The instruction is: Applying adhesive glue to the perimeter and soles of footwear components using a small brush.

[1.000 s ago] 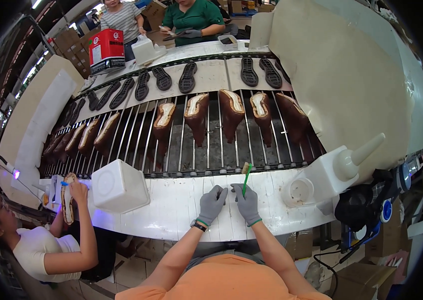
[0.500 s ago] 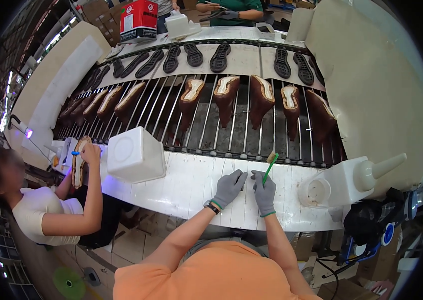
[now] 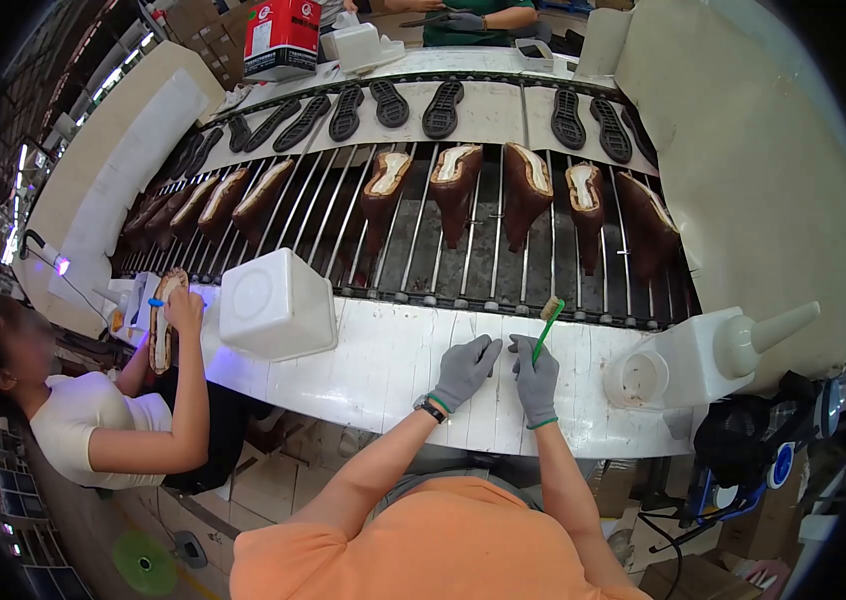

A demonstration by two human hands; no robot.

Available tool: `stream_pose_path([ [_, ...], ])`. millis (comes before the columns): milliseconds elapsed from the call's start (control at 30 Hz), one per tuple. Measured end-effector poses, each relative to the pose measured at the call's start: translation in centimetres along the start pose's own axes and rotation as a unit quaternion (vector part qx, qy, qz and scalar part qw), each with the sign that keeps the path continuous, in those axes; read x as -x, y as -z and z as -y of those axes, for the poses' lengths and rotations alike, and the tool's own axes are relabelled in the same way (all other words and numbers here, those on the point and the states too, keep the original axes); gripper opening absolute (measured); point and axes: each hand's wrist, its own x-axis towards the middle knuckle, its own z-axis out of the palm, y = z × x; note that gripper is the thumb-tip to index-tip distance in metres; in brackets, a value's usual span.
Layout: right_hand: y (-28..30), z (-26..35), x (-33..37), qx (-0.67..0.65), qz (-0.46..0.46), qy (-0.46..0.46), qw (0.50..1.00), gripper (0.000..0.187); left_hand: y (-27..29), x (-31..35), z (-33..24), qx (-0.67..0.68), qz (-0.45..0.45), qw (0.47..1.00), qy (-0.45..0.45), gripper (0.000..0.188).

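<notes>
My right hand [image 3: 537, 384], in a grey glove, is closed round the handle of a green toothbrush [image 3: 547, 330]. The brush stands tilted up, its worn, pale bristles at the top. Just to the left, my left hand [image 3: 465, 374], gloved alike, rests over the white bench [image 3: 383, 385] with thumb and forefinger slightly apart and nothing visible in it. Beyond the bench edge, several brown shoe uppers [image 3: 528, 195] hang upside down on the conveyor's metal rods, white undersides up. Black shoe soles [image 3: 443, 110] lie in a row behind them.
Right of my hands stand a round white cup [image 3: 636, 379] and a white bottle with a long nozzle [image 3: 713, 350]. A white plastic container [image 3: 277, 305] sits at left. Beside it, a co-worker [image 3: 103, 420] handles a shoe upper and a blue-handled tool. A red box [image 3: 283, 40] stands far back.
The view has shifted slightly. My hands stay nearly in place, the toothbrush still in the right one. The far co-worker in green has moved a little.
</notes>
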Motion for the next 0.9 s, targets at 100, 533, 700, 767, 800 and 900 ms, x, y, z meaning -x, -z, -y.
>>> stream_pose_path([
  [100,0.18,-0.06,-0.01,0.009,0.0,0.005,1.0,0.029,-0.12,-0.02,-0.11,-0.012,0.007,1.0,0.003,0.038],
  [533,0.48,0.09,0.11,-0.001,-0.01,0.039,0.999,0.027,-0.62,0.02,0.07,-0.018,-0.003,1.0,-0.008,0.036],
  [700,0.57,0.14,0.06,-0.003,-0.011,0.035,0.999,0.026,-0.83,0.01,0.09,-0.01,-0.003,1.0,-0.006,0.035],
  [767,0.68,0.18,0.06,-0.005,-0.015,0.041,0.999,0.026,-0.89,0.0,-0.02,-0.022,-0.007,1.0,-0.021,0.035],
  [800,0.73,0.17,0.07,-0.005,-0.016,0.044,0.999,0.026,-0.92,0.01,-0.07,-0.02,0.002,1.0,-0.004,0.035],
  [900,0.85,0.23,0.11,-0.004,-0.013,0.036,0.999,0.026,-0.91,0.06,-0.26,-0.014,0.006,1.0,0.004,0.037],
])
